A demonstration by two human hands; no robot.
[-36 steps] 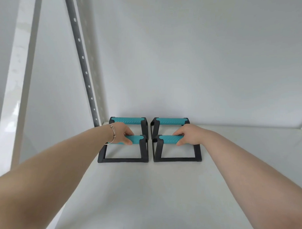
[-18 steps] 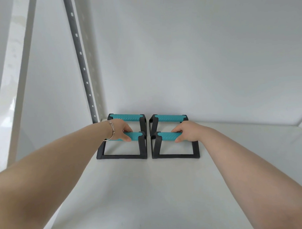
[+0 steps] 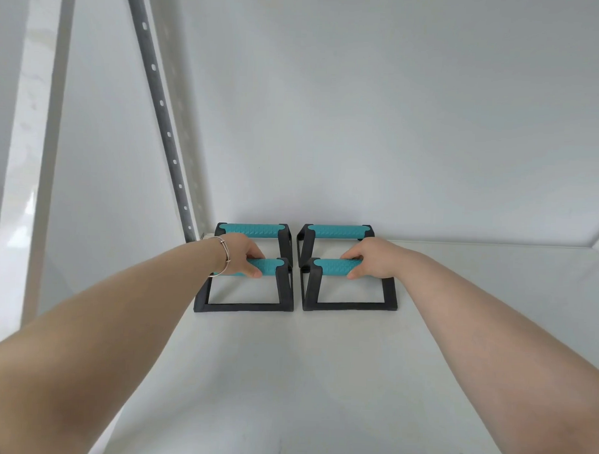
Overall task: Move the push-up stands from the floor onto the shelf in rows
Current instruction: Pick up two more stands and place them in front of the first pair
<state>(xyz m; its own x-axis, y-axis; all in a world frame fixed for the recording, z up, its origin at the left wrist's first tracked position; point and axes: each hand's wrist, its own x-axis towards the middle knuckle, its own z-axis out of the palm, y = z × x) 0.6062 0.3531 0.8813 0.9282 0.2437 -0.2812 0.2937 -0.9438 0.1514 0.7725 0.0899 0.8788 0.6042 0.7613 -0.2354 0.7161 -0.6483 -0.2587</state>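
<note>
Several push-up stands with black frames and teal grips sit on the white shelf [image 3: 320, 380], two in a back row against the wall and two in front. The back-left stand [image 3: 250, 230] and back-right stand [image 3: 337, 231] rest untouched. My left hand [image 3: 244, 259], with a bracelet on the wrist, is closed around the teal grip of the front-left stand [image 3: 248, 305]. My right hand [image 3: 375, 258] grips the teal handle of the front-right stand [image 3: 351, 305]. Both front stands rest flat on the shelf, close side by side.
A grey perforated shelf upright [image 3: 162, 120] rises at the back left corner. The white wall [image 3: 397, 111] stands right behind the back row. The shelf surface stretches to the right and toward me.
Both hands stay on the front stands' grips. The two front stands have slid a little nearer to the back row; the view shifted slightly.
</note>
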